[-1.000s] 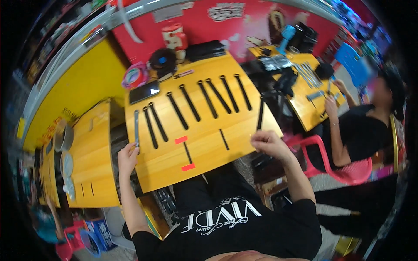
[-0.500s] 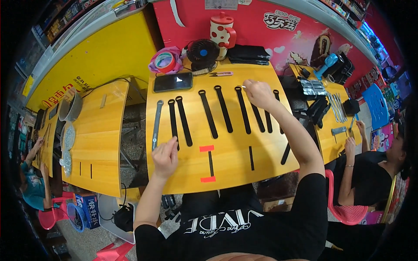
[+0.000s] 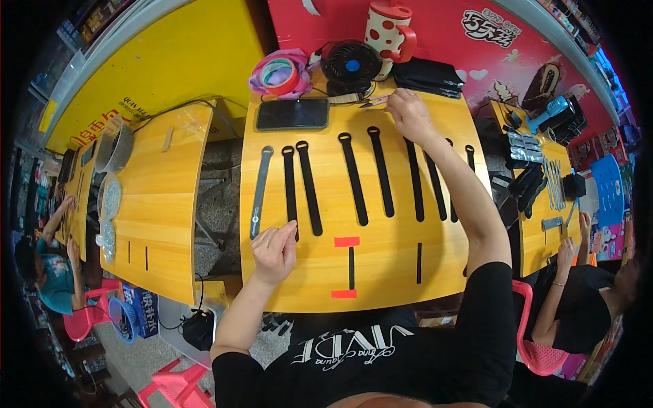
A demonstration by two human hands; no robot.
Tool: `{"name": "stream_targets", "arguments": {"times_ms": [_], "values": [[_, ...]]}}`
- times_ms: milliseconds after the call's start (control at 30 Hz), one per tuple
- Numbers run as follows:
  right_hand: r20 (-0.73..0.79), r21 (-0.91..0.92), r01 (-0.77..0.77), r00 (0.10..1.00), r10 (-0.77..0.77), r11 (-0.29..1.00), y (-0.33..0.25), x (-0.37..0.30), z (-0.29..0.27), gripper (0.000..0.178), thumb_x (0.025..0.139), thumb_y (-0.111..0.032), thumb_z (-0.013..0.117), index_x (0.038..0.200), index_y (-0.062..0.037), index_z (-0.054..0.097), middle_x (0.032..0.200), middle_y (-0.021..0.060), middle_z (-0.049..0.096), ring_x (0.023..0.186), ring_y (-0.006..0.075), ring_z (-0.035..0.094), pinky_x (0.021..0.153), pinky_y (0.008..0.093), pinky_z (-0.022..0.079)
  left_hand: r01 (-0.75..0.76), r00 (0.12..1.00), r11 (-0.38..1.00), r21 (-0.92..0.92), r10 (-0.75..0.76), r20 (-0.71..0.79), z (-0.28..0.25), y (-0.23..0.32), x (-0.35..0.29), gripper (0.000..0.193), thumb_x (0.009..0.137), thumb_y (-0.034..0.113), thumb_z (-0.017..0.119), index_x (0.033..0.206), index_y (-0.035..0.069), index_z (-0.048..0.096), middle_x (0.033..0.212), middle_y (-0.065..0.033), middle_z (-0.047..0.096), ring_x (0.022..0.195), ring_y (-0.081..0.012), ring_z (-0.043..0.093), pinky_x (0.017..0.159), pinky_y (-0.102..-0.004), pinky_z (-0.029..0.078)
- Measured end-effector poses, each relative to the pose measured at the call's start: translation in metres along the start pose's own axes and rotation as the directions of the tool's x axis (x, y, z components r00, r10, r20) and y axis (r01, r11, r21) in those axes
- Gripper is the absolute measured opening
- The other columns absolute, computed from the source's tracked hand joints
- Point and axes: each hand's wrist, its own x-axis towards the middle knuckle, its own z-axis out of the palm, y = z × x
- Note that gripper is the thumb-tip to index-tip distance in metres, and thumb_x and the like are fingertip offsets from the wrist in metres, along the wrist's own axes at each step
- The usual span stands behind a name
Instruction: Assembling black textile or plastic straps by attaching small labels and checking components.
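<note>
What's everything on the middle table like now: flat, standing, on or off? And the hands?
Phone: lying flat, screen dark.
Fan: can't tell if spinning.
Spotted mug: standing, lid on.
Gray strap: lying flat.
Black straps: most lie in a row.
Left hand: fingers curled near a black strap's end.
Right hand: at the snips, grip unclear.

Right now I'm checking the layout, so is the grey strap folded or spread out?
Spread out: the grey strap lies straight on the yellow table, both ends visible, with no fold showing.
</note>
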Motion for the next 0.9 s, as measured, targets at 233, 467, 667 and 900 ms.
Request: {"name": "stream_targets", "arguments": {"times_ms": [233, 467, 667, 900], "values": [[-0.047, 0.330, -0.199, 0.973, 0.227, 0.923, -0.096, -0.050, -0.075, 0.027, 0.091, -0.017, 0.067, 0.072, -0.0014, 0.056, 0.067, 0.0122, 0.054, 0.063, 0.0343, 0.056, 0.057, 0.0409, 0.044, -0.058, 0.997, 0.998, 0.010, 0.059, -0.058, 0.001, -0.002, 0.001, 0.018, 0.080, -0.008, 0.068, 0.097, -0.001, 0.067, 0.070, -0.0144, 0.063, 0.058, -0.0285, 0.062, 0.053, -0.0355, 0.048], [0.283, 0.441, -0.100, 0.959, -0.032, 0.892, -0.229, -0.134, -0.083, 0.014, 0.084, -0.015, 0.069, 0.083, -0.0031, 0.063, 0.079, 0.0133, 0.058, 0.080, 0.0341, 0.061, 0.066, 0.0447, 0.049, -0.049, 0.988, 0.999, 0.010, 0.050, -0.146, -0.008, 0.010, -0.002, 0.012, 0.083, -0.005, 0.069, 0.095, -0.002, 0.068, 0.080, -0.0158, 0.070, 0.068, -0.0288, 0.069, 0.060, -0.0345, 0.054], [0.174, 0.445, 0.002, 0.981, -0.089, 0.896, -0.298, -0.094, -0.030, 0.012, 0.083, -0.010, 0.069, 0.089, -0.0020, 0.062, 0.089, 0.0144, 0.059, 0.088, 0.0360, 0.060, 0.074, 0.0449, 0.050, 0.267, 0.912, 0.945, -0.191, -0.312, -0.265, -0.051, 0.033, -0.035, 0.009, 0.091, -0.002, 0.065, 0.099, -0.004, 0.068, 0.078, -0.0123, 0.069, 0.064, -0.0131, 0.064, 0.058, -0.0254, 0.050], [0.305, 0.225, -0.023, 0.951, -0.049, 0.974, -0.354, -0.010, 0.023, 0.043, 0.086, -0.038, 0.069, 0.100, 0.0031, 0.066, 0.102, 0.0233, 0.063, 0.102, 0.0389, 0.059, 0.090, 0.0443, 0.048, 0.478, 0.734, 0.788, -0.389, -0.601, -0.316, -0.095, 0.027, -0.105, 0.010, 0.096, 0.006, 0.062, 0.102, 0.000, 0.068, 0.068, 0.0036, 0.058, 0.056, -0.0023, 0.049, 0.049, -0.0182, 0.036]]}}
